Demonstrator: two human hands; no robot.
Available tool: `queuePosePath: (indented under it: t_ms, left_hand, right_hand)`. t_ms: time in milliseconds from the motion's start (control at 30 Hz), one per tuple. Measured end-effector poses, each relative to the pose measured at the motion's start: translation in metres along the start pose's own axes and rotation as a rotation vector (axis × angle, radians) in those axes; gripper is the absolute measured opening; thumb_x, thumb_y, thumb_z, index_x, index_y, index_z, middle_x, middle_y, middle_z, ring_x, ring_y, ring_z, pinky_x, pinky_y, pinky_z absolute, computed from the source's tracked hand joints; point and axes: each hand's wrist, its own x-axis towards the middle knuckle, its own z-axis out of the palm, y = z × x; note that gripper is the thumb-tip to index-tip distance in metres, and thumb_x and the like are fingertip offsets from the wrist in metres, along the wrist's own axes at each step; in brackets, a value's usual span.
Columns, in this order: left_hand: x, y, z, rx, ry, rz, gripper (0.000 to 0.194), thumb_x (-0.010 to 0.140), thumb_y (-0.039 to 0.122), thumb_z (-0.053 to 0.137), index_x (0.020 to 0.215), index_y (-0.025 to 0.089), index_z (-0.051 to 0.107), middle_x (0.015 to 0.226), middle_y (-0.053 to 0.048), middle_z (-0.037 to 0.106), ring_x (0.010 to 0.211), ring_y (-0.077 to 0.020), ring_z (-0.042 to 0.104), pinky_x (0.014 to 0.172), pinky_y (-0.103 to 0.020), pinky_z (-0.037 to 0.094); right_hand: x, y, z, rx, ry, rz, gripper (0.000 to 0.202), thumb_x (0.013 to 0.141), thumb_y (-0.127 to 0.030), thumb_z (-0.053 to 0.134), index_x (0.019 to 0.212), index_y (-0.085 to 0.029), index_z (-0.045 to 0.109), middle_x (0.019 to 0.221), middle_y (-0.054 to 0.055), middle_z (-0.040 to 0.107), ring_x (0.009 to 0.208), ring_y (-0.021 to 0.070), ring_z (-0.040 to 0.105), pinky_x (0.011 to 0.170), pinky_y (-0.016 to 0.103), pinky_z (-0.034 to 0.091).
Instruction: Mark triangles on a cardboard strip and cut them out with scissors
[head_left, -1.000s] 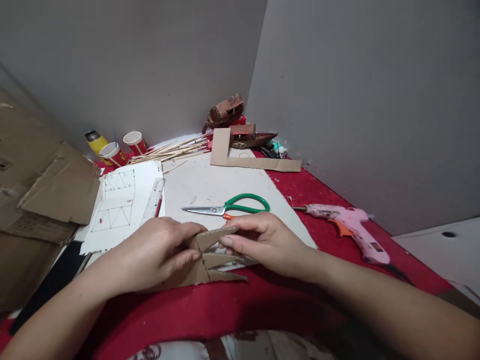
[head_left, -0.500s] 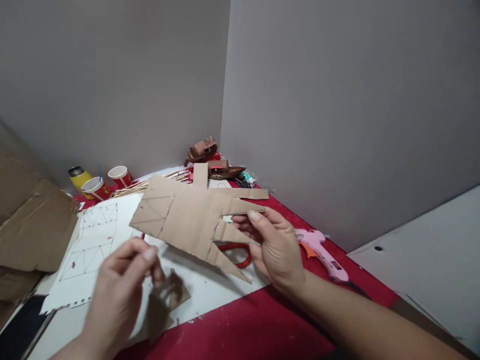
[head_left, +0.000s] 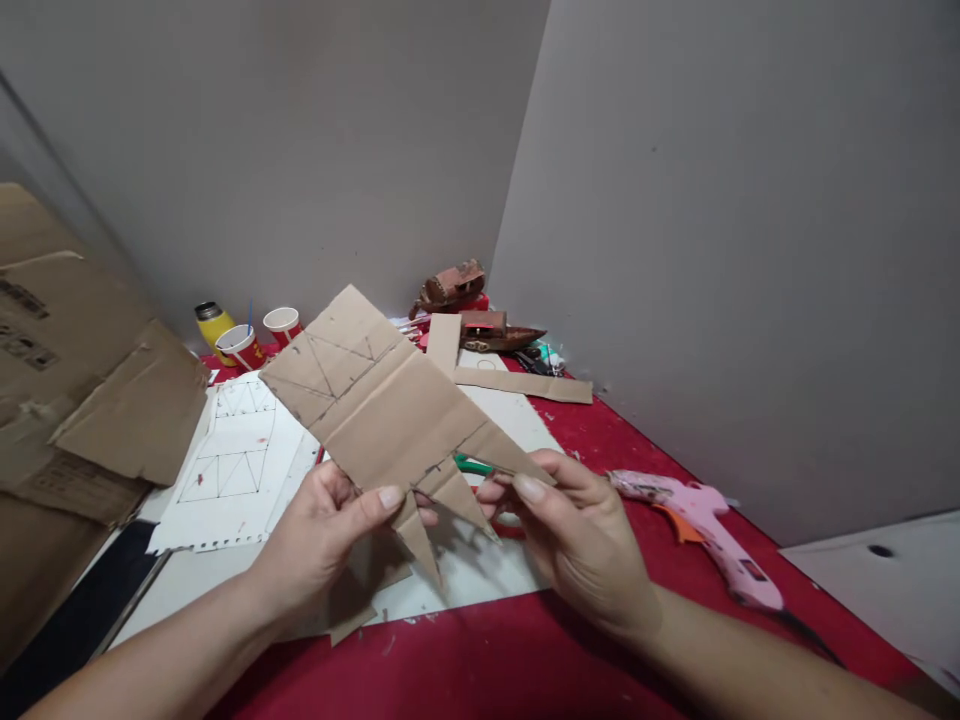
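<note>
A piece of brown cardboard (head_left: pixel 397 410) is held up between both hands, tilted above the table. Its near edge is cut into pointed triangular teeth, and pencil or pen lines form triangles at its far end. My left hand (head_left: pixel 322 530) pinches the near left edge, thumb on top beside one tooth. The tip of the right-hand tooth is between the thumb and fingers of my right hand (head_left: pixel 585 530). Behind the cardboard, parts of a green handle (head_left: pixel 472 465) show through a gap, and a red handle is partly hidden by my right fingers.
A pink glue gun (head_left: pixel 712 530) lies on the red cloth (head_left: pixel 465 660) at right. Paper with drawn triangles (head_left: pixel 232 470) lies left, near a large cardboard box (head_left: pixel 90 350). Paper cups (head_left: pixel 283 322), a yellow bottle (head_left: pixel 214 330), cardboard strips (head_left: pixel 525 383) and a brown model boat (head_left: pixel 495 335) stand behind.
My left hand has moved up and right and taken hold of the cardboard's near edge. The cardboard has turned, its drawn end rising. The view has shifted left.
</note>
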Motion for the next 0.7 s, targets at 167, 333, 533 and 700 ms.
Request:
queuePosePath:
  t_ms: [167,333,533,700]
  left_hand:
    - [0.003,-0.002,-0.004,0.119,0.016,0.015,0.017,0.081,0.029,0.079,0.087,0.013,0.076,0.082,-0.007,0.077,0.074,-0.0179,0.070,0.077,-0.028,0.056]
    - [0.005,0.003,-0.007,0.148,0.151,0.076,0.018,0.077,0.029,0.082,0.073,0.014,0.072,0.061,0.000,0.068,0.058,-0.0107,0.060,0.062,-0.021,0.050]
    - [0.009,0.017,-0.019,0.098,0.293,0.198,0.026,0.071,0.030,0.085,0.069,0.013,0.066,0.056,0.003,0.058,0.049,-0.0066,0.049,0.048,-0.017,0.041]
    - [0.011,0.030,-0.026,0.016,0.367,0.319,0.026,0.070,0.029,0.085,0.075,0.016,0.063,0.053,0.007,0.053,0.044,-0.0051,0.042,0.043,-0.016,0.037]
  right_hand:
    - [0.001,-0.003,0.000,-0.097,-0.164,0.023,0.019,0.090,-0.041,0.071,0.085,-0.023,0.074,0.081,0.003,0.076,0.071,0.0182,0.071,0.071,0.031,0.060]
    - [0.022,-0.024,-0.013,-0.869,-0.523,-0.098,0.015,0.091,-0.029,0.063,0.096,-0.020,0.073,0.093,0.008,0.074,0.089,0.0252,0.069,0.079,0.035,0.054]
    - [0.036,-0.014,-0.035,-1.691,-0.546,-0.136,0.019,0.084,-0.014,0.056,0.099,-0.015,0.068,0.102,0.015,0.069,0.094,0.0320,0.065,0.082,0.043,0.051]
    - [0.040,0.001,-0.041,-1.860,-0.522,-0.142,0.028,0.081,-0.003,0.047,0.100,-0.014,0.065,0.093,0.014,0.070,0.085,0.0309,0.066,0.072,0.038,0.047]
